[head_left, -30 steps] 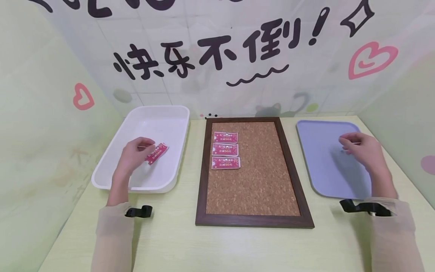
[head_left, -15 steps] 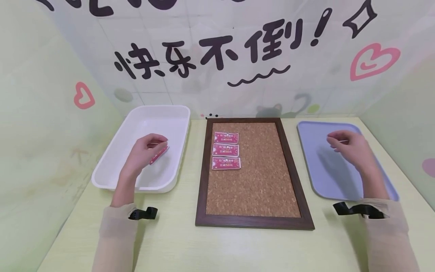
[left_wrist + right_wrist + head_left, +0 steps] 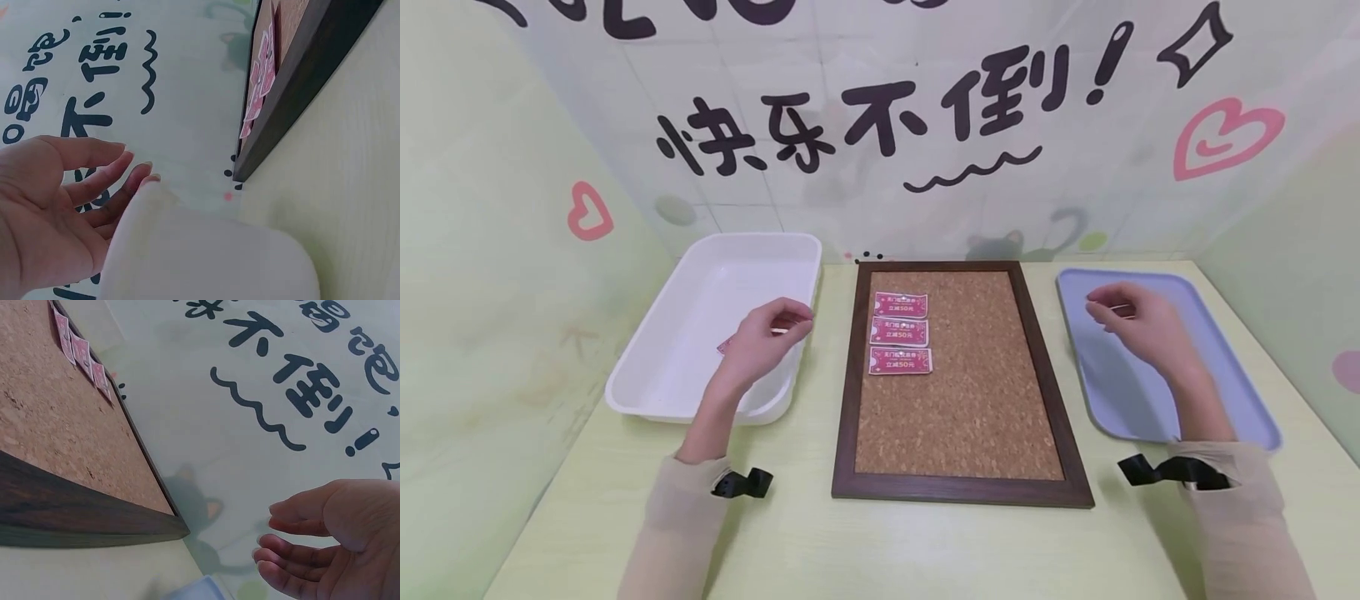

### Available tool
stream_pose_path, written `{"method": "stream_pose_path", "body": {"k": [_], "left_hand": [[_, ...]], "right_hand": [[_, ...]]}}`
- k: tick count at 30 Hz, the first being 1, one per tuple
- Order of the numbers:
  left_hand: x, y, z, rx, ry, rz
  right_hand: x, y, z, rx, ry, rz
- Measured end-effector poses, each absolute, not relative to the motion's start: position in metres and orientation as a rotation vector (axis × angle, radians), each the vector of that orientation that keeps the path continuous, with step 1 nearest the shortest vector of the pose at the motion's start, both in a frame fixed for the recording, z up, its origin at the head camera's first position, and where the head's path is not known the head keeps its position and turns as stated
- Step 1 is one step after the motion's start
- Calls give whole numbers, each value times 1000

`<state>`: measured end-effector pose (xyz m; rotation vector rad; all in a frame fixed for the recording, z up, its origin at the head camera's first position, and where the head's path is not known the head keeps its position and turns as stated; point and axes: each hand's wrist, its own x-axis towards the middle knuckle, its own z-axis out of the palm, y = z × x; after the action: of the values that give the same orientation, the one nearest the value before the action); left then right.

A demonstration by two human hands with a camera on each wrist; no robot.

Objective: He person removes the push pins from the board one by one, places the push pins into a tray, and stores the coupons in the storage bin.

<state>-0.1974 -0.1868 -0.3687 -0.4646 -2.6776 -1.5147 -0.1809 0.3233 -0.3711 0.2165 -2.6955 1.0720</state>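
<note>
My left hand [image 3: 765, 340] hovers over the right side of the white tray [image 3: 658, 367], fingers loosely bent. Nothing shows between its fingers in the left wrist view, where the tray's rim hides some fingertips. Part of a pink coupon [image 3: 724, 343] in the tray shows beside that hand, which covers the rest. Over the blue tray [image 3: 1217, 333] is my right hand [image 3: 1138, 321], loosely curved and empty in the right wrist view. Between the hands lies a framed cork board [image 3: 970, 400]. Three pink coupons [image 3: 900, 332] are fixed in a column at its upper left.
A pale yellow table [image 3: 955, 550] carries both trays and the board. The board's dark wooden frame [image 3: 962, 488] forms a raised edge. Behind stands a printed wall hanging [image 3: 880, 200] with black lettering, and pale side walls close in left and right.
My left hand has moved right, away from the coupon, which stays in the white tray. My right hand has moved left over the blue tray. The board's coupons are unchanged.
</note>
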Motion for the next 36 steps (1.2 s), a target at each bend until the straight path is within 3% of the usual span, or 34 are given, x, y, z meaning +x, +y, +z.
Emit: {"method": "stream_pose_path", "body": {"k": [17,36], "left_hand": [[-195,-146,-382,-622,-2775,-1444],[-209,-119,-402,-611,-2890,-1375]], "right_hand": [[-188,250,-374,441,-2764,1089],[-199,164,-391,591,-2813,1172]]}}
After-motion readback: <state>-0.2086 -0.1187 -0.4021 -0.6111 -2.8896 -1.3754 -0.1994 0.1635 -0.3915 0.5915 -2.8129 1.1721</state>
